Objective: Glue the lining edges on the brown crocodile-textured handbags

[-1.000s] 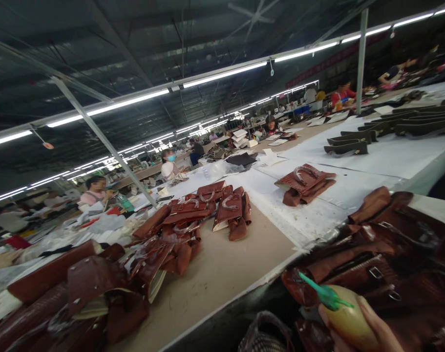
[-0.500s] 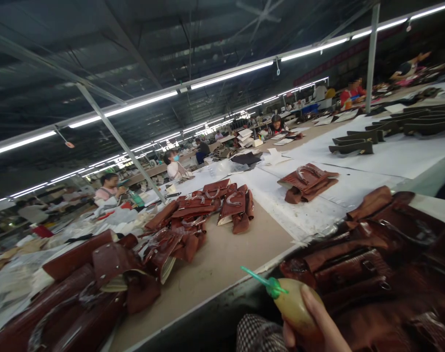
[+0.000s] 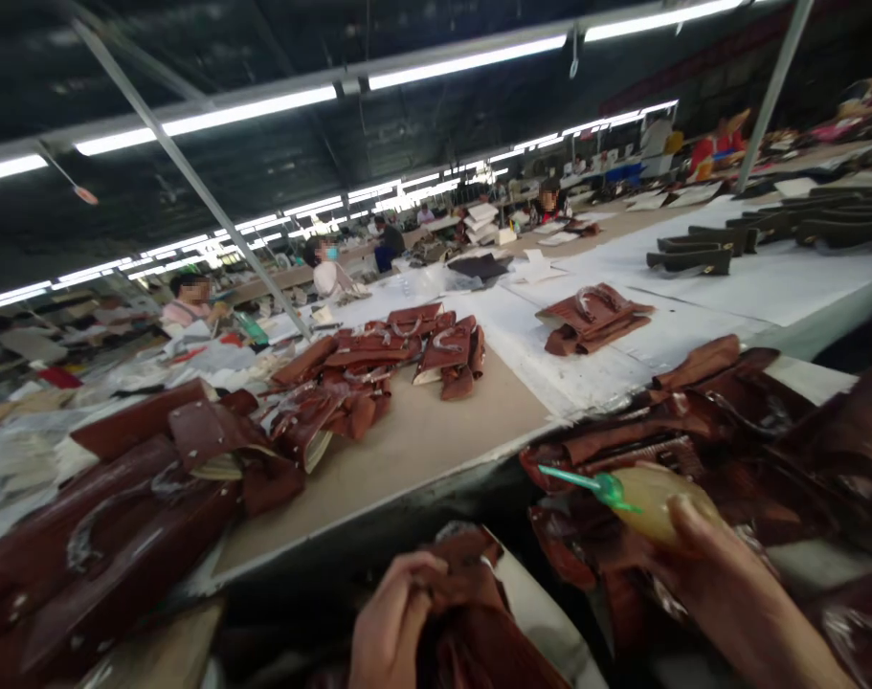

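Observation:
My right hand (image 3: 701, 545) is wrapped round a yellowish squeeze bottle (image 3: 655, 493) with a green nozzle that points left. Below and left of it, my left hand (image 3: 392, 612) grips the upper edge of a reddish-brown leather bag piece (image 3: 464, 574), low in the view. A pale panel (image 3: 540, 612) shows on the right side of that piece; its lower part is cut off by the frame. Behind the bottle lies a heap of brown bags (image 3: 729, 411), some with plastic-wrapped handles.
More brown bags (image 3: 148, 507) lie along the table's left side. A single bag (image 3: 593, 316) rests on the white sheet (image 3: 511, 335). Dark green pieces (image 3: 694, 254) stand in rows farther right. Several people sit at work beyond; a slanted metal post (image 3: 191, 182) rises at left.
My left hand has come into view, holding a brown bag piece at the bottom. The right hand with the bottle has moved up and to the right. The view has tilted down.

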`<state>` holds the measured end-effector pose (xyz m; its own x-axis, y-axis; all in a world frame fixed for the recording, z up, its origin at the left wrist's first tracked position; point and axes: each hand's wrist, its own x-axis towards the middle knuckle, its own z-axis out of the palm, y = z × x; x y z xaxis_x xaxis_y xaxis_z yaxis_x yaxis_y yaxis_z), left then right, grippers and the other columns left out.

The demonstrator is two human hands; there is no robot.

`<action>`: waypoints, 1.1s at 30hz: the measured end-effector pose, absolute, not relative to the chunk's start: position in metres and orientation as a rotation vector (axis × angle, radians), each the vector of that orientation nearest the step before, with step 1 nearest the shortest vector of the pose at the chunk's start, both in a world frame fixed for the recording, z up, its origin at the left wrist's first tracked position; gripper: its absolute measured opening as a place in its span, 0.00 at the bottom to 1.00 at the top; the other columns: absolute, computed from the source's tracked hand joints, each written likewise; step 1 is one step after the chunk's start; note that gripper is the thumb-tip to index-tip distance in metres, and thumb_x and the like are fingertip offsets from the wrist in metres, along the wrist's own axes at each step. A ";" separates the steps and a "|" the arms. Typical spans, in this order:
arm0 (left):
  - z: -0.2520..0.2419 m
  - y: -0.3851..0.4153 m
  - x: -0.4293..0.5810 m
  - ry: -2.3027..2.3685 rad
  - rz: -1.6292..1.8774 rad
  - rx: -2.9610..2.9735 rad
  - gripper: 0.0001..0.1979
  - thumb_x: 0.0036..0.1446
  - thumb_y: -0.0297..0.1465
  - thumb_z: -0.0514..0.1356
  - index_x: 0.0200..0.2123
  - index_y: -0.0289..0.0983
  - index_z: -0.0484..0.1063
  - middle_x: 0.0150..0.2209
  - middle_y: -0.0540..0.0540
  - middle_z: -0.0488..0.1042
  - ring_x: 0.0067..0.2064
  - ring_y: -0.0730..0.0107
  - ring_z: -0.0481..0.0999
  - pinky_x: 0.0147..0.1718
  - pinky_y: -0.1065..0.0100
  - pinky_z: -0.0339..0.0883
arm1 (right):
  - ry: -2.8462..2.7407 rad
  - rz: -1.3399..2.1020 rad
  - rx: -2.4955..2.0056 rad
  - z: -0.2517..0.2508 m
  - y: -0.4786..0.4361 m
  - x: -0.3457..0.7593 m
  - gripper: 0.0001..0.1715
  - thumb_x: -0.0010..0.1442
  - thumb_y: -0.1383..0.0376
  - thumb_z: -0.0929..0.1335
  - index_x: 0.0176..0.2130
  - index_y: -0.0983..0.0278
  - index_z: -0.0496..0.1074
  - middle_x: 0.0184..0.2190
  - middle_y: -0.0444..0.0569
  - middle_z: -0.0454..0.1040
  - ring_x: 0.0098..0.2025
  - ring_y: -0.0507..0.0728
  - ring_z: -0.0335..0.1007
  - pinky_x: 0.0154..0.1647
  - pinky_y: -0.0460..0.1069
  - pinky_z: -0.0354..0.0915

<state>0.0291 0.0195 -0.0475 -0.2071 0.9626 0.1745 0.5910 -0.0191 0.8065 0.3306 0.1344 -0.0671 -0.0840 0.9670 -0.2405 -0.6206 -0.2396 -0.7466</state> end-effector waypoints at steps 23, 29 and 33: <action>-0.109 0.073 0.017 1.437 0.910 1.253 0.19 0.65 0.43 0.56 0.35 0.34 0.79 0.35 0.45 0.80 0.41 0.58 0.76 0.45 0.64 0.69 | -1.410 1.536 -1.382 -0.098 0.123 0.387 0.32 0.52 0.50 0.80 0.53 0.57 0.77 0.40 0.49 0.81 0.38 0.64 0.75 0.35 0.50 0.72; -0.111 0.073 0.014 1.448 0.911 1.235 0.19 0.64 0.43 0.56 0.34 0.34 0.79 0.35 0.46 0.80 0.40 0.59 0.76 0.44 0.65 0.68 | -1.473 1.513 -1.388 -0.107 0.129 0.382 0.31 0.54 0.51 0.80 0.53 0.57 0.74 0.39 0.48 0.80 0.38 0.63 0.76 0.37 0.51 0.73; -0.112 0.074 0.013 1.433 0.921 1.229 0.18 0.64 0.42 0.56 0.33 0.34 0.79 0.35 0.46 0.80 0.40 0.59 0.76 0.45 0.64 0.68 | -1.514 1.509 -1.390 -0.106 0.133 0.374 0.31 0.54 0.51 0.80 0.53 0.58 0.74 0.39 0.47 0.80 0.38 0.63 0.76 0.37 0.51 0.73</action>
<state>0.0131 0.0740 -0.1118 0.0102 0.9792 -0.2026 0.2220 0.1953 0.9553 0.3745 0.1330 -0.1063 -0.2859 0.9224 -0.2596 0.2622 -0.1853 -0.9471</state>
